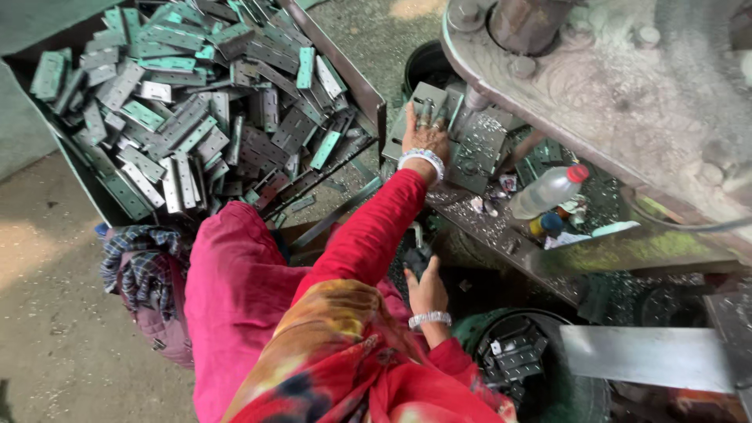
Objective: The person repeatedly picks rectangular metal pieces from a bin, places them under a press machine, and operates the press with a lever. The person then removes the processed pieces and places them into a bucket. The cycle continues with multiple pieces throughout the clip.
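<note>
The person's left hand (425, 135) lies flat, fingers spread, pressing a grey rectangular metal hinge plate (427, 100) onto the grey steel press bed (479, 145). The right hand (425, 291) hangs lower, fingers curled around a small dark object (416, 258) that cannot be identified. The large rusty metal tray (356, 82) to the left is heaped with grey and teal plates, while the round black bucket (572, 392) by the right hand holds only a few, so most of the work seems left

I see red sleeves, pink trousers, a patterned red-orange scarf, beaded white bracelets on both wrists, and finger rings on my left hand (425, 135).
</note>
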